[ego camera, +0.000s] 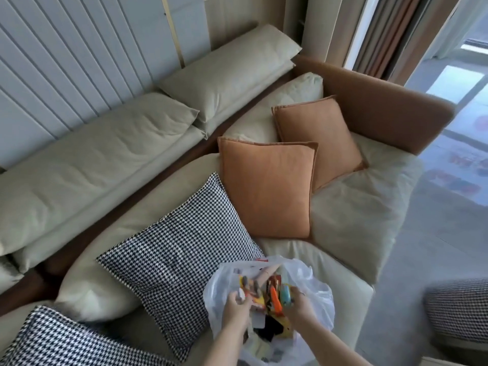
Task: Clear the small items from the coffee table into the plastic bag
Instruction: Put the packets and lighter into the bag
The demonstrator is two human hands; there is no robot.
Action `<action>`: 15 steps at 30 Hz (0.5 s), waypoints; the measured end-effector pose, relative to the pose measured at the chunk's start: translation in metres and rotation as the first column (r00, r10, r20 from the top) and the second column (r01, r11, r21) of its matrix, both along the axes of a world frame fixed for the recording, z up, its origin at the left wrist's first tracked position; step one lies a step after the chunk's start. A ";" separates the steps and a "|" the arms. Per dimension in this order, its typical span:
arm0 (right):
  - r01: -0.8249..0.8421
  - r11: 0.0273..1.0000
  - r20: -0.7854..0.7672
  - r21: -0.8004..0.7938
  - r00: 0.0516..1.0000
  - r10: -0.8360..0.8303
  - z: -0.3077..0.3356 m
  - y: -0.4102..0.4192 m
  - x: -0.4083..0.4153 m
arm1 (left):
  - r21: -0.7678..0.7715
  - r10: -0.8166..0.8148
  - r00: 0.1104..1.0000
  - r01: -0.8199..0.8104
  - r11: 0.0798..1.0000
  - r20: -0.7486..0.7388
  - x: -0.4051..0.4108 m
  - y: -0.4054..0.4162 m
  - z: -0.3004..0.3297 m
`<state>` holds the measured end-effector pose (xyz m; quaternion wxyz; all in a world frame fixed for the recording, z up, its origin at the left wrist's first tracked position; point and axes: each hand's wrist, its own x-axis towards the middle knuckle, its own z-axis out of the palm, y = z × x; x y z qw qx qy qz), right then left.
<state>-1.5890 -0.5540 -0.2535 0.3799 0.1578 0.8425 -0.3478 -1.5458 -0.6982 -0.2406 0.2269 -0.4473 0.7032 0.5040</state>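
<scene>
Head view: both hands at the mouth of the plastic bag (314, 283), at the sofa's (351, 215) front edge
Left hand (235, 305) pinches the bag's left rim; right hand (298, 303) curls round orange and teal small items (280, 295), their long axes upright, directly over the opening; no coffee table visible

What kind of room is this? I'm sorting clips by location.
Most likely a home living room: a long beige sofa with orange cushions and houndstooth cushions, and curtains beside a bright window. The hands hold a plastic bag of small items by the sofa.
</scene>
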 end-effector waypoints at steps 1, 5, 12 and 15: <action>0.018 1.000 -0.006 0.010 1.000 -0.018 -0.001 0.002 0.002 | 0.009 -0.002 1.000 0.002 1.000 0.011 0.003 0.000 0.002; 0.034 0.999 -0.037 0.038 0.999 -0.032 0.003 0.011 0.014 | 0.004 -0.060 0.998 0.060 0.998 0.024 0.016 -0.003 0.011; -0.036 0.999 -0.128 0.016 0.991 0.037 0.058 0.022 0.056 | 0.005 -0.212 0.972 0.213 0.977 -0.104 0.048 0.006 0.048; -0.011 0.999 -0.198 0.034 0.980 0.018 0.076 0.036 0.081 | -0.048 -0.355 0.918 0.353 0.935 -0.178 0.066 0.019 0.079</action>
